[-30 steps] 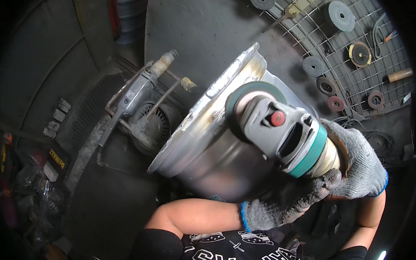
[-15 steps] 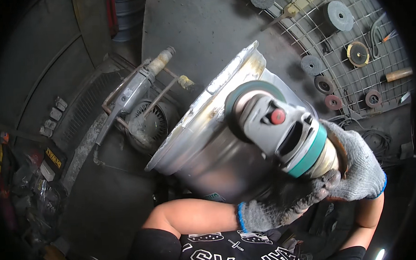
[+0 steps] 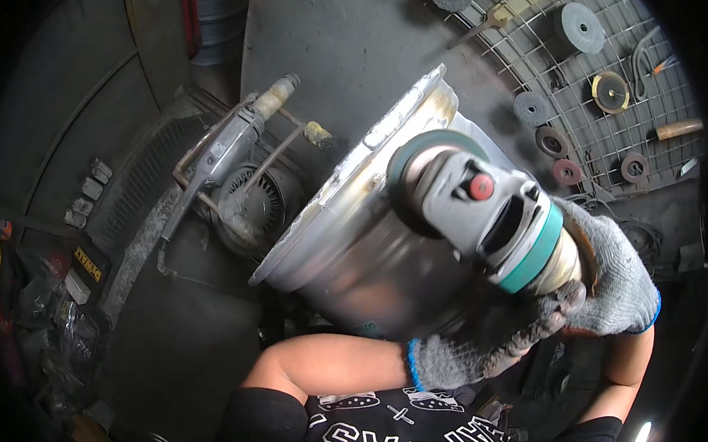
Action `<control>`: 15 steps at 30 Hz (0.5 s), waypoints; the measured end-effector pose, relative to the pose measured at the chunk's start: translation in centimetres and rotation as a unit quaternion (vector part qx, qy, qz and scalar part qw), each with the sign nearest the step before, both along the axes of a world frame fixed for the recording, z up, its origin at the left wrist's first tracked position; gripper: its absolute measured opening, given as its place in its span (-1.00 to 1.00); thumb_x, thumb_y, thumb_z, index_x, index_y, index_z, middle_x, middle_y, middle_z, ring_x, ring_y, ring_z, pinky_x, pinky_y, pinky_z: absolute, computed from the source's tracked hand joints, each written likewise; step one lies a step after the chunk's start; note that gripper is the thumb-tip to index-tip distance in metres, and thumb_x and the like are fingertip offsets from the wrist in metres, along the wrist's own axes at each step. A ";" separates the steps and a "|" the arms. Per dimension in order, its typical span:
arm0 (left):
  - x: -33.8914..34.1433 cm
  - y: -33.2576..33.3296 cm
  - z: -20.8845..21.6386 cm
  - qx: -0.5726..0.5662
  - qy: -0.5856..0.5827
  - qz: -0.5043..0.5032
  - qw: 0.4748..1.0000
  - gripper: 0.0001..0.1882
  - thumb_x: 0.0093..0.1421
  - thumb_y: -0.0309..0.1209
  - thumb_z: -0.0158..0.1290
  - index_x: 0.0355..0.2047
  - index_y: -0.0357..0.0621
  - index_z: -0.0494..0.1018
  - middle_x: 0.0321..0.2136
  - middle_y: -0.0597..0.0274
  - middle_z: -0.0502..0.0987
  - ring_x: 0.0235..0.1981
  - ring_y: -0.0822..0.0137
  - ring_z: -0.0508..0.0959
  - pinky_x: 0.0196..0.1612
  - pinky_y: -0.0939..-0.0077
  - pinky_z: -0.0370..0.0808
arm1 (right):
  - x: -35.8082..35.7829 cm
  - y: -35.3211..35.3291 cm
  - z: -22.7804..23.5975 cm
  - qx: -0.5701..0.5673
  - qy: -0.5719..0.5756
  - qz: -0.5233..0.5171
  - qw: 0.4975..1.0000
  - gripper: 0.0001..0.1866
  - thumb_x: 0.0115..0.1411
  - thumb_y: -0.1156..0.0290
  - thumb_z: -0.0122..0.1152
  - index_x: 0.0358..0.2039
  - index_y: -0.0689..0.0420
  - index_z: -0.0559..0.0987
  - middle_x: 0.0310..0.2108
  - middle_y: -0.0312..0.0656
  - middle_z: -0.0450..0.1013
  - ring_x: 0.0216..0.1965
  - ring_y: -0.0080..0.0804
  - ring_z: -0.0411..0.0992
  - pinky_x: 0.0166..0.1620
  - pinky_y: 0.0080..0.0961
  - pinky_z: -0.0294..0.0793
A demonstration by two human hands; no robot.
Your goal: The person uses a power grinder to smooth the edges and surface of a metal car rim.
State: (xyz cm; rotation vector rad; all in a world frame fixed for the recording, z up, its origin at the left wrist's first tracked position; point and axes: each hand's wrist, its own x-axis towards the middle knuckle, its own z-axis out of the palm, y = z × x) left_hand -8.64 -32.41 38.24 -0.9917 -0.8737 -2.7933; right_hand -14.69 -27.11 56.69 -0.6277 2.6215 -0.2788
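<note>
An angle grinder point(image 3: 480, 207) with a grey head, a red button and a teal band is held at an angle in front of me. My right hand point(image 3: 618, 269), in a grey knit glove with a blue cuff, wraps round its body. My left hand point(image 3: 509, 344), in a matching, dirt-darkened glove, is closed on the underside of the grinder's body. The round green-edged disc point(image 3: 418, 159) is against or just over a silver metal wheel rim point(image 3: 323, 230); exact contact is hard to tell. Bright, scraped metal and brownish marks show along the wheel's flange.
Left of the wheel stands a machine with a metal lever arm point(image 3: 221, 160) and a round finned part point(image 3: 263, 209). A wire grid point(image 3: 553, 70) at the upper right carries several abrasive discs and tools. Boxes and plastic bags point(image 3: 74, 320) lie at far left.
The grinder and both gloved hands have shifted slightly right and up. The wheel appears a touch further right in the picture. Both hands keep their grip.
</note>
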 end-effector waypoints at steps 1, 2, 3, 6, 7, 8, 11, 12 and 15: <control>-0.1 0.2 -0.1 -0.014 0.010 0.038 0.999 -0.55 0.30 -0.46 -0.19 0.20 -0.14 0.12 0.13 0.13 0.28 0.13 0.24 0.30 0.15 0.29 0.29 | 0.3 -0.1 -0.1 -0.025 -0.006 -0.042 0.999 0.03 -0.42 0.10 0.54 0.09 0.30 0.33 -0.05 0.02 0.41 -0.02 -0.15 0.40 0.05 -0.31 0.29; -0.2 0.4 -0.4 -0.033 0.024 0.088 0.995 -0.55 0.29 -0.46 -0.18 0.20 -0.13 0.13 0.13 0.14 0.30 0.13 0.24 0.31 0.16 0.29 0.29 | 0.3 -0.4 -0.2 -0.030 -0.003 -0.073 0.997 0.03 -0.42 0.09 0.54 0.10 0.30 0.33 -0.05 0.01 0.41 -0.02 -0.15 0.40 0.05 -0.31 0.29; -0.2 0.4 -0.7 -0.045 0.037 0.144 0.988 -0.55 0.29 -0.46 -0.17 0.20 -0.11 0.15 0.12 0.15 0.31 0.14 0.24 0.31 0.16 0.28 0.28 | 0.2 -0.9 -0.5 -0.036 0.000 -0.102 0.994 0.03 -0.43 0.09 0.54 0.10 0.29 0.34 -0.05 0.01 0.41 -0.02 -0.14 0.40 0.05 -0.30 0.30; 0.8 1.8 0.3 0.100 0.016 -0.026 0.994 -0.58 0.28 -0.46 -0.13 0.16 -0.10 0.22 0.08 0.24 0.36 0.12 0.32 0.33 0.18 0.34 0.25 | 1.8 1.2 1.6 0.061 0.035 0.018 0.997 0.03 -0.43 0.08 0.54 0.09 0.28 0.34 -0.05 0.00 0.42 -0.03 -0.14 0.40 0.05 -0.30 0.29; 0.9 1.0 0.1 0.214 -0.078 -0.218 0.949 -0.61 0.29 -0.41 -0.12 0.14 -0.12 0.26 0.07 0.26 0.37 0.13 0.34 0.33 0.19 0.37 0.24 | 1.0 1.0 1.1 0.041 0.014 0.047 0.998 0.03 -0.43 0.07 0.54 0.09 0.28 0.35 -0.06 0.00 0.42 -0.03 -0.13 0.40 0.06 -0.31 0.28; 0.8 0.5 0.0 0.267 -0.118 -0.303 0.907 -0.61 0.29 -0.39 -0.12 0.12 -0.13 0.28 0.07 0.28 0.38 0.13 0.35 0.33 0.20 0.38 0.23 | 0.4 0.7 0.5 0.034 0.017 0.071 0.997 0.01 -0.41 0.09 0.53 0.08 0.29 0.35 -0.08 0.01 0.43 -0.05 -0.12 0.41 0.04 -0.32 0.30; 0.0 -0.5 0.3 0.076 -0.099 -0.164 0.979 -0.61 0.30 -0.33 -0.11 0.11 -0.15 0.30 0.08 0.31 0.36 0.14 0.38 0.31 0.20 0.40 0.21 | 0.0 1.0 -0.1 0.041 0.097 0.094 0.990 -0.06 -0.36 0.14 0.50 0.05 0.31 0.35 -0.14 0.05 0.44 -0.10 -0.09 0.44 0.00 -0.36 0.35; -0.2 -0.8 0.5 -0.010 -0.076 -0.086 0.993 -0.61 0.30 -0.32 -0.11 0.11 -0.15 0.30 0.09 0.31 0.36 0.14 0.38 0.30 0.20 0.41 0.21 | -0.1 1.3 -0.4 0.027 0.132 0.135 0.982 -0.09 -0.34 0.15 0.48 0.04 0.32 0.35 -0.18 0.06 0.46 -0.13 -0.09 0.47 -0.03 -0.37 0.38; 0.3 -1.1 1.1 -0.081 -0.057 -0.059 0.993 -0.62 0.30 -0.30 -0.12 0.09 -0.13 0.33 0.11 0.29 0.34 0.15 0.38 0.29 0.21 0.41 0.19 | 0.4 0.5 0.4 0.022 0.081 0.127 0.988 -0.13 -0.32 0.18 0.46 0.03 0.33 0.35 -0.21 0.08 0.47 -0.16 -0.10 0.50 -0.07 -0.39 0.42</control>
